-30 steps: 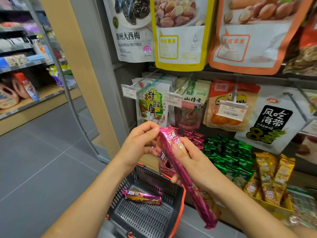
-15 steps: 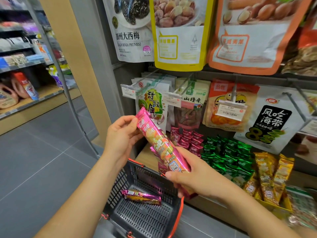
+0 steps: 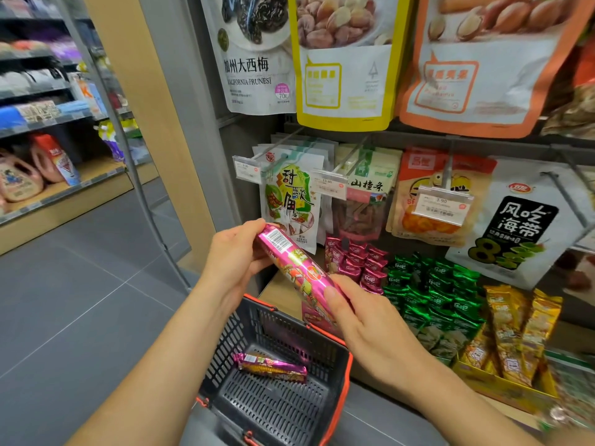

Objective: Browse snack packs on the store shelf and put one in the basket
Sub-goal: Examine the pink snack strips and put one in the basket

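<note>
Two hands hold one long pink snack pack (image 3: 294,263) at a store shelf, its barcode turned up toward the camera. The left hand (image 3: 235,262) curls round the upper end, with its fingers wrapped over the top edge. The right hand (image 3: 370,329) pinches the lower end with the thumb pressed flat on the wrapper; its other fingers are hidden beneath and probably cup the underside. The pack slants between the two grips, above the far side of the dark basket (image 3: 225,346). A second pink pack (image 3: 270,368) already lies on the basket's floor grid, below both sets of fingers. Beyond the right fingertips, small pink packets (image 3: 354,262), green packets (image 3: 434,284) and gold packets (image 3: 515,333) fill the shelf.

Done well, this inspection likely calls for a light grip that does not crush the contents, rolling the pack between the fingertips rather than bending it. The left fingers should let go first. The right hand can then lower the pack straight down and lay it flat beside the one there, clear of the rim.
</note>
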The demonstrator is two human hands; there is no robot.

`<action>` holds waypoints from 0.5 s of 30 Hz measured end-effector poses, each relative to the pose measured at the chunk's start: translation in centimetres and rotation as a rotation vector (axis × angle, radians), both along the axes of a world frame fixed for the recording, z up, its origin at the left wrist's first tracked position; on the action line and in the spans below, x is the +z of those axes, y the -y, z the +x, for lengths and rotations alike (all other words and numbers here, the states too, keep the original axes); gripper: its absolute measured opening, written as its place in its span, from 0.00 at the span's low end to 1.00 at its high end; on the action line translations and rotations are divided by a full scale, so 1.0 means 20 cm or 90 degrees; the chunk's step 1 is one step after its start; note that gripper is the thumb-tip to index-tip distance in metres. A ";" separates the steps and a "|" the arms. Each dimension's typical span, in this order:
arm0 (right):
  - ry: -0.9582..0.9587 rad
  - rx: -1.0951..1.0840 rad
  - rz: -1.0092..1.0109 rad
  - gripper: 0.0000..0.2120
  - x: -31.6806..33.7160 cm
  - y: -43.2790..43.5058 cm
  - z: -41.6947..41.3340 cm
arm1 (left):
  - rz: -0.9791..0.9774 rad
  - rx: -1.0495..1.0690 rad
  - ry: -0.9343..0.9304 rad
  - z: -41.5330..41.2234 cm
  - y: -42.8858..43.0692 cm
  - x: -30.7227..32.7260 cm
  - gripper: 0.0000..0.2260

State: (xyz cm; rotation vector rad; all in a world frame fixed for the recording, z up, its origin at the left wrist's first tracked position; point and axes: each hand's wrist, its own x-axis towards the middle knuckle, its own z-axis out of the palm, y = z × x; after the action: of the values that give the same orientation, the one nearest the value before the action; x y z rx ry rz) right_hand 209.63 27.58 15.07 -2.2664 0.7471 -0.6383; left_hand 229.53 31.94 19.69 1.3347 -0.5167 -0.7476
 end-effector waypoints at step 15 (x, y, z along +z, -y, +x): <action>0.071 -0.065 0.150 0.29 0.00 -0.01 0.01 | -0.034 -0.098 -0.076 -0.10 0.05 -0.06 0.17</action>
State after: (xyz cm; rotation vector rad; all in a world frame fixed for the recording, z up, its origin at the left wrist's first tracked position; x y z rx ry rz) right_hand 209.88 27.75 15.04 -1.9734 0.8400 -0.6804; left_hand 227.61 31.03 18.42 1.2024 -0.5437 -0.9279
